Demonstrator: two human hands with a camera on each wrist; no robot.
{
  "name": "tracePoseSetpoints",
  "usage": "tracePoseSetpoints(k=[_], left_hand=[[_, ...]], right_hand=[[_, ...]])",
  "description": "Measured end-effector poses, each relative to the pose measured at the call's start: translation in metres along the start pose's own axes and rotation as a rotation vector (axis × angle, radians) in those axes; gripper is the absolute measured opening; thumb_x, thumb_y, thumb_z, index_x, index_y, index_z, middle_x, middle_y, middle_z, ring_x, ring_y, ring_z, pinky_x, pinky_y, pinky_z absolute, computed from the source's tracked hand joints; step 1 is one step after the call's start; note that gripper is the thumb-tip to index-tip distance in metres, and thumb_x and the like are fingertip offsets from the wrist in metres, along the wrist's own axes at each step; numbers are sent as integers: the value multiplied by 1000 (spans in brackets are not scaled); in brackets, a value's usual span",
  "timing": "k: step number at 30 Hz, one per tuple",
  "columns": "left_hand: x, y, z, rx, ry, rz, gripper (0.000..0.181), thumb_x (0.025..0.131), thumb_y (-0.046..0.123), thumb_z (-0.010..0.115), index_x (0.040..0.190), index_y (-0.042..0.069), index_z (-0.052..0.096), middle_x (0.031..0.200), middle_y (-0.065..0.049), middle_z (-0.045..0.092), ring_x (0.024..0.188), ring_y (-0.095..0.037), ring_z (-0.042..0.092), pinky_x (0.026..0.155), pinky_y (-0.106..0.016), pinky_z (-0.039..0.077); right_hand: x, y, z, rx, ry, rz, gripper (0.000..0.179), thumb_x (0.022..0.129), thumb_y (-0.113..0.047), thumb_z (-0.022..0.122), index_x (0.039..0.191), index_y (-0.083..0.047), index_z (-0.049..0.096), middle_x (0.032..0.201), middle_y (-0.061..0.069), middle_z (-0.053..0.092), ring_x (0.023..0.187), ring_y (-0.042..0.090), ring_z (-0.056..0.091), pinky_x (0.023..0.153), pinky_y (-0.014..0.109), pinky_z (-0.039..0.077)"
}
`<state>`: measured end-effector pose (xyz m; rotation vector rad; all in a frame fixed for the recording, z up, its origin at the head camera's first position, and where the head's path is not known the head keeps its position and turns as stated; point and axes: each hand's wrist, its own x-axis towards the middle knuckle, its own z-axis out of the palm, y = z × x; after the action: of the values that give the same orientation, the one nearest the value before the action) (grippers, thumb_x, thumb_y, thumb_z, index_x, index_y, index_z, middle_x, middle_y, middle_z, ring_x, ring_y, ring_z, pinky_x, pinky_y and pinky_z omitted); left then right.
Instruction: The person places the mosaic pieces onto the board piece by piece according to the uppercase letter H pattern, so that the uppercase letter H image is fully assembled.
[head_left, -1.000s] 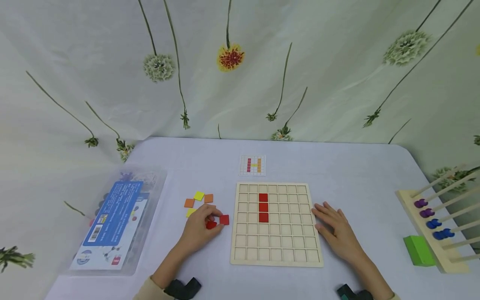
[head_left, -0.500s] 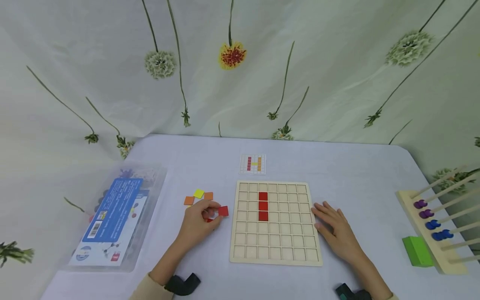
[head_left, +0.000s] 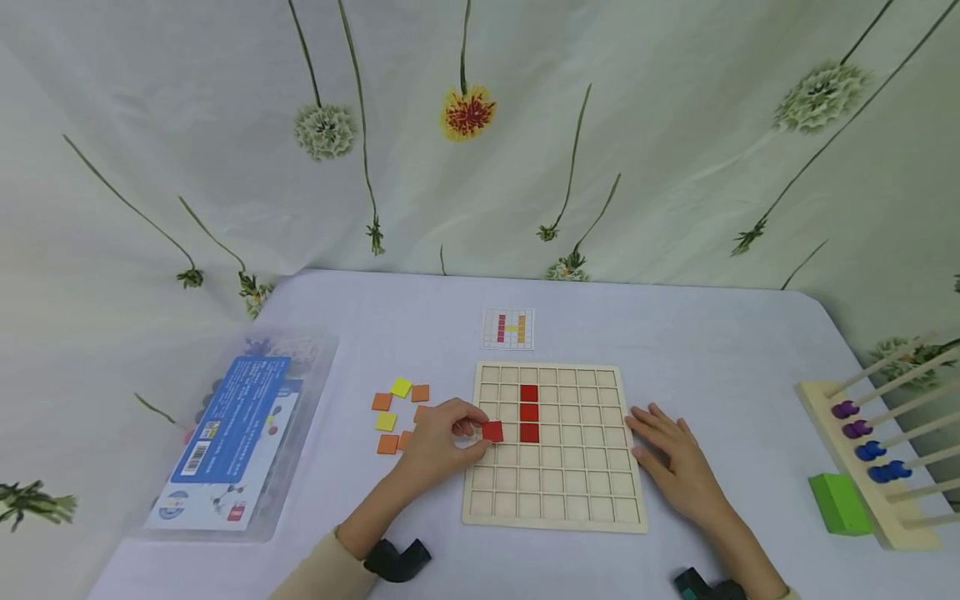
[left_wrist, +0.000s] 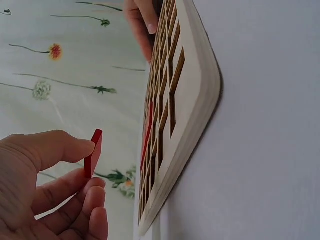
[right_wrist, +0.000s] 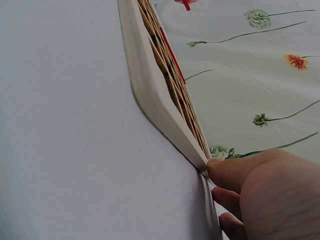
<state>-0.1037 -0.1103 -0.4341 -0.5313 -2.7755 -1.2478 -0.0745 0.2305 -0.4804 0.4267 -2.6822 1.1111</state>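
Note:
My left hand (head_left: 442, 442) pinches a small red square tile (head_left: 492, 432) between thumb and fingers, over the left columns of the wooden grid board (head_left: 555, 527). In the left wrist view the tile (left_wrist: 93, 152) is held on edge, apart from the board (left_wrist: 192, 120). Three red tiles (head_left: 528, 412) lie in the board's cells in one column, one below another. My right hand (head_left: 675, 467) rests at the board's right edge. The right wrist view shows its thumb (right_wrist: 225, 172) touching the rim, other fingers beside it.
Left of the board lie several loose orange and yellow tiles (head_left: 386, 422), partly behind the left hand. A pattern card (head_left: 508, 329) lies beyond the board. A clear plastic case (head_left: 225, 442) stands far left. At right are a peg abacus (head_left: 862, 467) and a green block (head_left: 840, 503).
My left hand has carried the red tile from beside the loose tiles rightward to over the board's left side. The right hand stays at the board's edge.

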Motion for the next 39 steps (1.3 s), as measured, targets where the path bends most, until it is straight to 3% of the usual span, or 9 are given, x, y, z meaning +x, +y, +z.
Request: tracePoseSetpoints(k=[10,14,39], left_hand=[[4,12,25,-12,-143,26,22,78,11,78,98,10,69,86,2,61,76,-11,53,66,-17,47],[4,13,31,-9,-174,38,20,79,11,78,98,9,69,83,3,59,74,-10,52,65,-17,47],[7,23,42,103,-193,23,16,78,10,78,93,7,70,76,2,55,70,-6,47,62,-17,42]], right_hand=[[1,1,1,-3,-6,3,40,90,-7,66,129,-1,61,139,23,54,135,50,36,111,68,14],[2,0,1,-4,-7,3,40,89,-6,66,129,0,61,139,23,54,135,50,36,111,68,14],[1,-1,0,-14,0,5,40,88,-4,66,127,1,62,138,24,54,134,51,37,109,70,15]])
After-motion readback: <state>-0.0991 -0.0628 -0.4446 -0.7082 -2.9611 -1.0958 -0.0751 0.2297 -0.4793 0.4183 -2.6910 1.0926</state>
